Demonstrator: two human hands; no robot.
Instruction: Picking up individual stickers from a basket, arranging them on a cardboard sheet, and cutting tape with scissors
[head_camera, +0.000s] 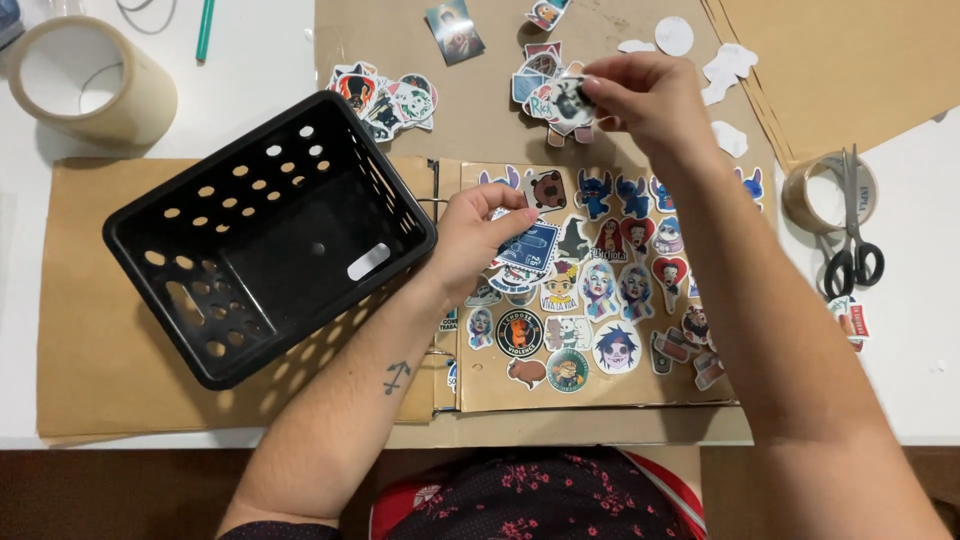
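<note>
A brown ring-bound cover (560, 395) lies in front of me, plastered with several colourful cartoon stickers. My left hand (478, 237) rests on its left part, fingers curled, the thumb pressing a blue rectangular sticker (530, 245). My right hand (640, 100) hovers above the cover's far edge and pinches a round black-and-white sticker (571, 100) between thumb and fingertips. Under that hand lies a loose pile of stickers (535, 80).
A black perforated plastic crate (270, 235) stands at my left on brown paper. Another sticker pile (385, 98), a photo card (455, 30), white backing scraps (722, 70), two tape rolls (90, 85) (825, 192), scissors (853, 255) and a green pen (205, 28) lie around.
</note>
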